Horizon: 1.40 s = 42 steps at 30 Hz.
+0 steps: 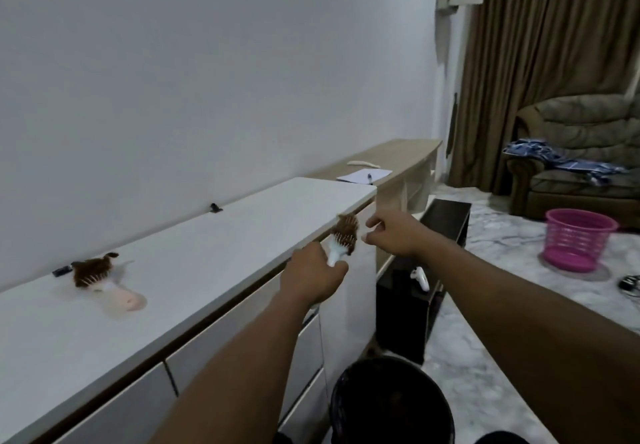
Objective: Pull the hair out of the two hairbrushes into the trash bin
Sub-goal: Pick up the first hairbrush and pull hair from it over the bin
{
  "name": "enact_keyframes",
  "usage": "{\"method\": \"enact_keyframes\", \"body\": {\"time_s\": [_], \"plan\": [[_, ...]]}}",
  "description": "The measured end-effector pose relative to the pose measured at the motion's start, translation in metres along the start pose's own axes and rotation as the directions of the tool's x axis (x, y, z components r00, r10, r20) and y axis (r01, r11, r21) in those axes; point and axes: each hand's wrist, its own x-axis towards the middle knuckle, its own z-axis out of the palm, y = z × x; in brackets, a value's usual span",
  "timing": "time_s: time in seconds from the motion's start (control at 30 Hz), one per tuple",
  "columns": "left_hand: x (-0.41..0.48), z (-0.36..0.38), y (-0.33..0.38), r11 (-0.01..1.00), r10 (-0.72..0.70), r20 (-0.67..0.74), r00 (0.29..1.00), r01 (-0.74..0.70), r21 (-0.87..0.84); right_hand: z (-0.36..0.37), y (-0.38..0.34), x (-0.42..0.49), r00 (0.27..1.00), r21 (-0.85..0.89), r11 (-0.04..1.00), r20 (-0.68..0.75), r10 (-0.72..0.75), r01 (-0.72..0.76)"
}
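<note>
left hand (313, 272) grips white hairbrush (343, 239) | right hand (394, 236) beside it

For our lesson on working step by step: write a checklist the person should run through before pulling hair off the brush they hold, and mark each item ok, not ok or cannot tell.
1. Brush held firmly: ok. The left hand grips the white brush by its handle.
2. Hair showing on that brush: ok, brown hair covers the bristles.
3. Pulling hand ready: ok. The right hand is beside the brush head, fingers apart, not yet on the hair.
4. Brush over the black bin: cannot tell; the bin stands nearer the person, below the arms.
5. Bin open: ok, no lid shows.
6. Second brush waiting: ok, it lies on the white cabinet, still full of hair.
</note>
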Motion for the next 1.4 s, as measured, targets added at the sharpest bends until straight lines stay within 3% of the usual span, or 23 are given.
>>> {"method": "enact_keyframes", "body": {"time_s": [0.17,0.3,0.6,0.8,1.0,1.13,1.27,1.4], "plan": [[-0.028,0.055,-0.006,1.0,-0.031,0.085,0.996,0.031,0.006,0.03,0.05,-0.011,0.992,0.162,0.979,0.048,0.121,-0.127],[-0.047,0.092,-0.025,0.998,-0.067,0.142,0.988,0.069,-0.012,0.075,0.082,-0.021,0.958,0.346,0.894,0.147,0.247,-0.283],[-0.064,0.2,-0.099,0.969,-0.2,0.328,0.923,0.237,-0.077,0.204,0.163,-0.032,0.784,0.64,0.458,0.448,0.43,-0.617],[-0.059,0.276,-0.147,0.967,-0.21,0.426,0.88,0.251,-0.042,0.274,0.226,-0.027,0.707,0.707,0.247,0.482,0.517,-0.663],[-0.046,0.34,-0.187,0.987,-0.137,0.478,0.868,0.158,-0.004,0.328,0.279,-0.022,0.616,0.703,0.136,0.491,0.616,-0.698],[-0.048,0.375,-0.205,0.989,-0.067,0.544,0.836,0.127,-0.072,0.357,0.306,-0.016,0.569,0.69,0.071,0.529,0.63,-0.72],[-0.046,0.399,-0.213,0.957,-0.136,0.56,0.817,0.255,-0.139,0.377,0.32,-0.003,0.524,0.667,0.056,0.526,0.67,-0.743],[-0.035,0.414,-0.211,0.894,-0.201,0.651,0.732,0.408,-0.183,0.384,0.33,0.015,0.521,0.677,0.044,0.522,0.675,-0.734]]}}
